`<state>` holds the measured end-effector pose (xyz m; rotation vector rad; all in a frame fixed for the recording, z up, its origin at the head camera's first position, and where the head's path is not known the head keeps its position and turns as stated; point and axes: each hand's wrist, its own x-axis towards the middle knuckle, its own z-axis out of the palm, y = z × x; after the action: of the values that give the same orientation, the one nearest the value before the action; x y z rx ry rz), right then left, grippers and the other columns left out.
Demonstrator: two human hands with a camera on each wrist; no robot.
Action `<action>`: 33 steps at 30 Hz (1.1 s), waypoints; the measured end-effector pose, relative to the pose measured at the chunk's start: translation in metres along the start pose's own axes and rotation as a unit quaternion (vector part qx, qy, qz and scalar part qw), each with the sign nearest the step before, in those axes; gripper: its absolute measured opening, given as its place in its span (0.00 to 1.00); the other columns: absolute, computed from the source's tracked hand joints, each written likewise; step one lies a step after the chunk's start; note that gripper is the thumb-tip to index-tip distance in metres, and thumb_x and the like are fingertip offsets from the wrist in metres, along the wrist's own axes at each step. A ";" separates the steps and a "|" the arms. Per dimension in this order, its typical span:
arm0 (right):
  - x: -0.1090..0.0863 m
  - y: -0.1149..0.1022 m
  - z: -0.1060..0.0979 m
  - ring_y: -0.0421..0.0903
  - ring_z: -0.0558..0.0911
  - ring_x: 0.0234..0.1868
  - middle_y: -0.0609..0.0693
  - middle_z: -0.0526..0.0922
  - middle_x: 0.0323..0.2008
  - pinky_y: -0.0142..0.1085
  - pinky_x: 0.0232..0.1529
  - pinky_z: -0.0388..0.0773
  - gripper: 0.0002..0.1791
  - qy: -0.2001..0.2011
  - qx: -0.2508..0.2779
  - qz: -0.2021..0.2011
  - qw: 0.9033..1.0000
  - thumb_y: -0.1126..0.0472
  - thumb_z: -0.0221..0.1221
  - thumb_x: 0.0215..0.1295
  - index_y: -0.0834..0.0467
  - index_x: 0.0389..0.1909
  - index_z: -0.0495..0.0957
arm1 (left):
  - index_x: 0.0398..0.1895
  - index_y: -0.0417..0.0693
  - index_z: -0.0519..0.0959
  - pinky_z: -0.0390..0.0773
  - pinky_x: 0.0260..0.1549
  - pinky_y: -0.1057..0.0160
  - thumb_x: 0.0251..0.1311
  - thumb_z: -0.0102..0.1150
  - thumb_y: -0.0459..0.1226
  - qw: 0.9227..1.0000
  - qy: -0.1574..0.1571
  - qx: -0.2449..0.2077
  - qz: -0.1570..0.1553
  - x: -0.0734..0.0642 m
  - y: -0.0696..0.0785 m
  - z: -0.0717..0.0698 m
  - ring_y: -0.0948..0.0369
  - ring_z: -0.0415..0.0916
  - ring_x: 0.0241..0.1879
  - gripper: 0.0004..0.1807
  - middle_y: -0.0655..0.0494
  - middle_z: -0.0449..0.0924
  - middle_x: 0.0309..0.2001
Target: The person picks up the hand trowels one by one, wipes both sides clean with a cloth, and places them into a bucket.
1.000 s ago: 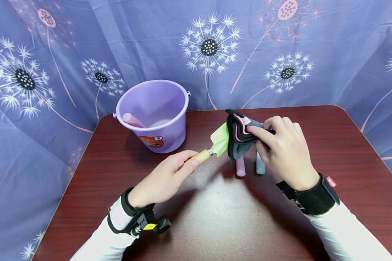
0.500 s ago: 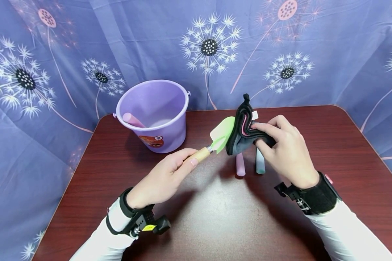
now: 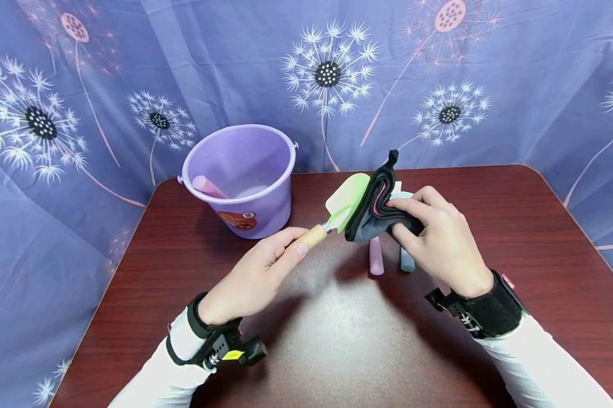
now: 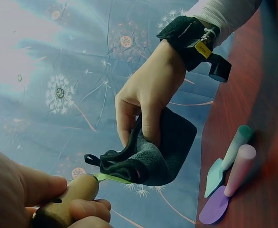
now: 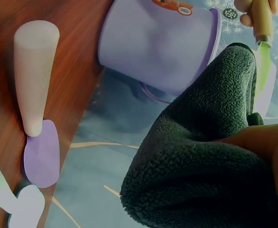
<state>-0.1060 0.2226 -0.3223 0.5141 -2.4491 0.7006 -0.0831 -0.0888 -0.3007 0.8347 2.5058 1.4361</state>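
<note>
one bucket, one cloth, one wooden-handled trowel, three pastel handles

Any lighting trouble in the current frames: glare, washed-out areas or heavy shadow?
Head view: a pale glare patch on the table, with dark shadows to either side; left wrist view: bright haze washing out the upper left of the curtain; right wrist view: dim, the dark cloth deepening to near black toward the bottom.

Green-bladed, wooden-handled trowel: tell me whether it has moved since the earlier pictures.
Yes, slightly: against the purple plastic bucket, the trowel has shifted up the head picture.
</note>
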 end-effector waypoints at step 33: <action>-0.006 -0.014 0.014 0.45 0.70 0.30 0.46 0.73 0.35 0.45 0.33 0.64 0.19 -0.044 -0.036 -0.156 0.986 0.63 0.63 0.51 0.50 0.47 0.85 | 0.58 0.57 0.76 0.67 0.38 0.60 0.77 0.44 0.48 0.999 0.007 -0.030 -0.017 0.002 -0.002 0.002 0.62 0.67 0.38 0.16 0.58 0.66 0.32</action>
<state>-0.0997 0.2047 -0.3303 0.8930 -2.3871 0.4674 -0.0846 -0.0869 -0.3037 0.7709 2.4604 1.5039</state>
